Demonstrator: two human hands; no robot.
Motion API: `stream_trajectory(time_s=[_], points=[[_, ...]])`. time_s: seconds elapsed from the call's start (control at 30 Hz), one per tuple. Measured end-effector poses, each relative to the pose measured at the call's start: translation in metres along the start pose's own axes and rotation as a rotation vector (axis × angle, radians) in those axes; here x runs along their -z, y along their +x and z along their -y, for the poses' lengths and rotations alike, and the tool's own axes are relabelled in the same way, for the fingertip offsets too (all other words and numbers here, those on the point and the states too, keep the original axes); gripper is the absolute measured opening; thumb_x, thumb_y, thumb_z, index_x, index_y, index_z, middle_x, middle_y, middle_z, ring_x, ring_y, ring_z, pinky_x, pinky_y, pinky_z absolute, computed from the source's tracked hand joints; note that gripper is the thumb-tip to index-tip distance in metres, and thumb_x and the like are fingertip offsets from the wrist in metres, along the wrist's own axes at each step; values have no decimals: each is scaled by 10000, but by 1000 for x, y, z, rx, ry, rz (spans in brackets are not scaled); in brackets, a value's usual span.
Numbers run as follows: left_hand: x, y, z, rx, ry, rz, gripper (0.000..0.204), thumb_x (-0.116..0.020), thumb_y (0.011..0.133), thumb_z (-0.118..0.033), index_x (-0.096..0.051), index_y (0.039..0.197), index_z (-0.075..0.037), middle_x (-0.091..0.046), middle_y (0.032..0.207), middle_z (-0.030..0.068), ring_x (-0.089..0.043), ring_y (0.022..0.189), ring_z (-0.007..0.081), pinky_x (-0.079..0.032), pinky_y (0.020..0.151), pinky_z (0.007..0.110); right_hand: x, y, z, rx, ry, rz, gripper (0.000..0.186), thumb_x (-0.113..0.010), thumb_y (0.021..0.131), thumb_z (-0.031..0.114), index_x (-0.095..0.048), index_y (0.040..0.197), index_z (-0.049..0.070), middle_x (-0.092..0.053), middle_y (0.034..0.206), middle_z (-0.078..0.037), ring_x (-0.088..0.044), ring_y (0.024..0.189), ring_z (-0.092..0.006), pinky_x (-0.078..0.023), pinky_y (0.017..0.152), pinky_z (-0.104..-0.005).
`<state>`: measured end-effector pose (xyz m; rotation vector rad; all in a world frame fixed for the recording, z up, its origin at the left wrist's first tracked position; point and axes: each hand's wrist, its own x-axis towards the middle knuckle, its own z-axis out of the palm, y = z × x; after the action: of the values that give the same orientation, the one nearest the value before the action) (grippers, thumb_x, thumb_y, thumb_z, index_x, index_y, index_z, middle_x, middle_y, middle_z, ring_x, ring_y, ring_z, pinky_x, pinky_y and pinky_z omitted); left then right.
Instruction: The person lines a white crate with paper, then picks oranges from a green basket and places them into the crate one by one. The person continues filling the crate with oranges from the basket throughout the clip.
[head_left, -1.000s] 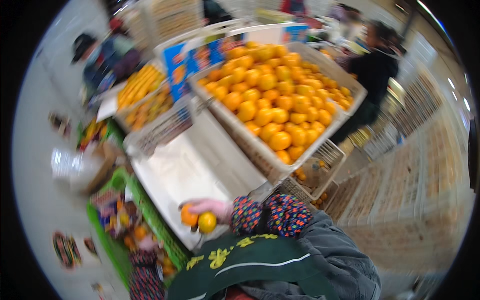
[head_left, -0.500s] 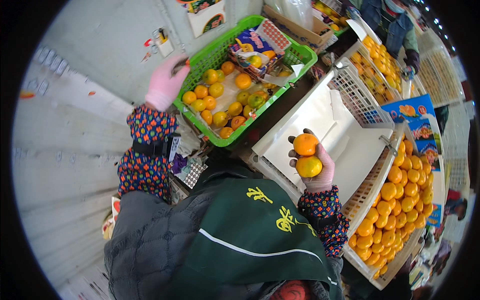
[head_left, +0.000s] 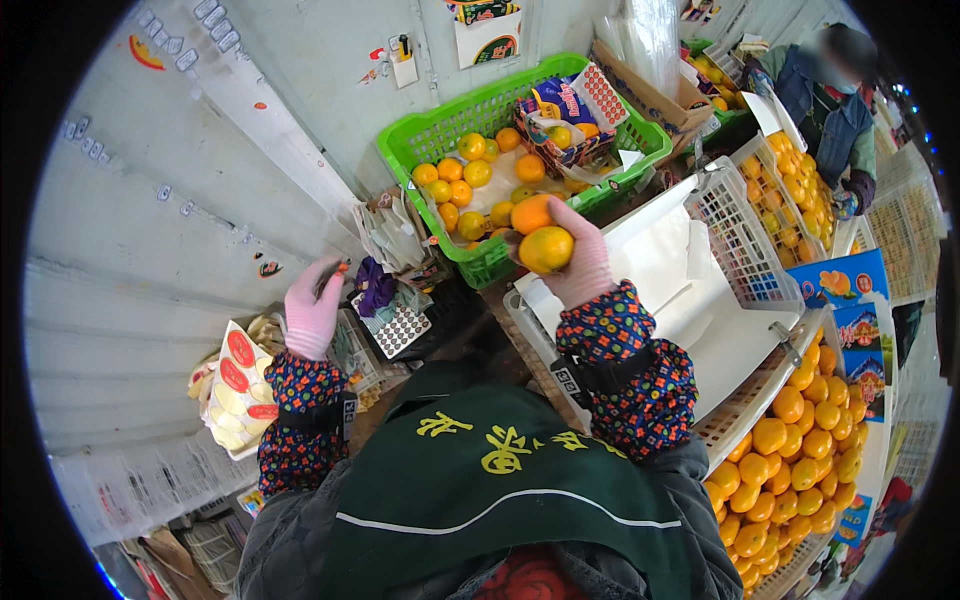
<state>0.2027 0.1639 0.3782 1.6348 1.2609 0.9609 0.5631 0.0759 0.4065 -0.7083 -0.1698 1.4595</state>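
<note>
A yellow-orange mandarin (head_left: 547,251) and a deeper orange mandarin (head_left: 533,213) are held together in the pink-gloved right hand (head_left: 588,265), in front of the near edge of a green plastic basket (head_left: 485,266) where loose citrus (head_left: 450,170) is kept. The fingers of that hand are wrapped around the far side of the pair, mostly hidden by the fruit, and are spread only as wide as the two rounds demand.

Each fruit is likely to be fairly light and firm, with a little give under the rind; the glossy skin may prove slightly slippery, and bruising could follow a hard squeeze. A hold is best taken around the widest part, with pressure shared by palm and fingers.

The left hand (head_left: 313,308), also gloved in pink, is held apart from the fruit, near a purple cloth (head_left: 374,287) and a dotted sheet (head_left: 404,331). Its fingers are curled toward the thumb. A small orange-red spot is seen at the tips, but whether anything is pinched there cannot be told. At right, a white-lined crate (head_left: 650,285) is flanked by heaped mandarins (head_left: 790,450).
</note>
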Motion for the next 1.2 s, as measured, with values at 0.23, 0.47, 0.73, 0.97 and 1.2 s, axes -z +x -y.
stream_trajectory(time_s=[0.23,0.47,0.73,0.97,1.2], points=[[-12,-30,-28,-83,-35,-77,254,-594,937,-4,-640,1180,54,-709,1068,120,-671,967,152,-522,890,275,-2,18,-1,-60,-109,-21,483,-701,905,324,-537,1249,27,-653,1113,-184,-688,906,-380,-588,738,-481],[-25,-5,-130,-563,134,148,300,-629,872,21,-665,1169,-1,-709,992,129,-709,884,201,-549,801,297,-3,56,24,161,-305,-29,572,-665,931,263,-466,1406,15,-604,1236,-137,-615,1113,-266,-535,904,-380],[-16,59,-167,-795,-205,41,360,-570,882,-5,-652,1232,-9,-717,1002,159,-674,775,211,-546,701,325,1,53,86,273,-755,-192,405,-627,945,99,-573,1317,-53,-656,1191,-129,-654,1019,-190,-544,879,-305],[39,148,-216,-1105,-520,1220,265,-603,932,-192,-665,1152,-57,-696,944,66,-639,779,166,-539,711,281,0,100,129,286,-1612,-167,357,-726,851,189,-676,1139,-16,-695,1111,-156,-671,959,-231,-522,870,-309],[63,163,-216,-1237,-378,1361,265,-620,927,-208,-667,1136,-53,-697,932,63,-643,783,163,-542,710,280,1,155,102,-281,-2667,126,361,-646,853,413,-745,1059,133,-666,1115,-132,-565,1174,-322,-424,1016,-413]])
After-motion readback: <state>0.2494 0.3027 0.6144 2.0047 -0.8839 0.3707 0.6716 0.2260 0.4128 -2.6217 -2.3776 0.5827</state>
